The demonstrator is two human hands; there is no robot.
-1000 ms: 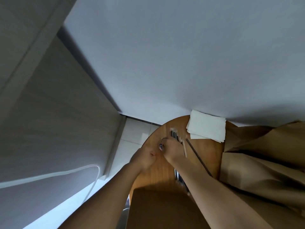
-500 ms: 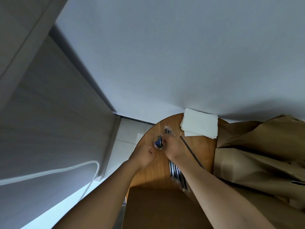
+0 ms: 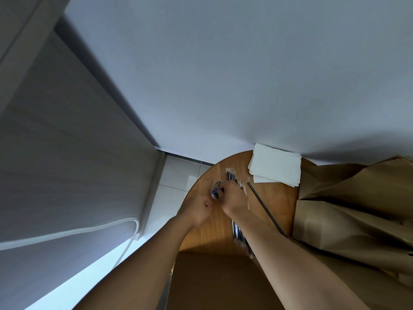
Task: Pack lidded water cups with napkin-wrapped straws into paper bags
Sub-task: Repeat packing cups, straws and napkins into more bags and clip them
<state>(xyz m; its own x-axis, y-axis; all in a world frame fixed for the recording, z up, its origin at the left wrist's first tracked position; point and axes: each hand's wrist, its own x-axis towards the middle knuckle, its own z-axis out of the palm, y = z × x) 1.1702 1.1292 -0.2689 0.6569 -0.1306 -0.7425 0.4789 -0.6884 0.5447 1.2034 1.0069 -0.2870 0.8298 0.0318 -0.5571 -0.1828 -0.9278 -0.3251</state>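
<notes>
A single head-worn wide-angle camera looks forward and steeply down from close above the person's forearms. The round brown wooden table [image 3: 279,202] sits low in frame, toward five o'clock; the plain white wall [image 3: 223,74] fills twelve o'clock. No second view overlaps it.

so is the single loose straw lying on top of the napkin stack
No, the loose straw lies on the bare wooden table, its far end stopping short of the napkin stack.
</notes>
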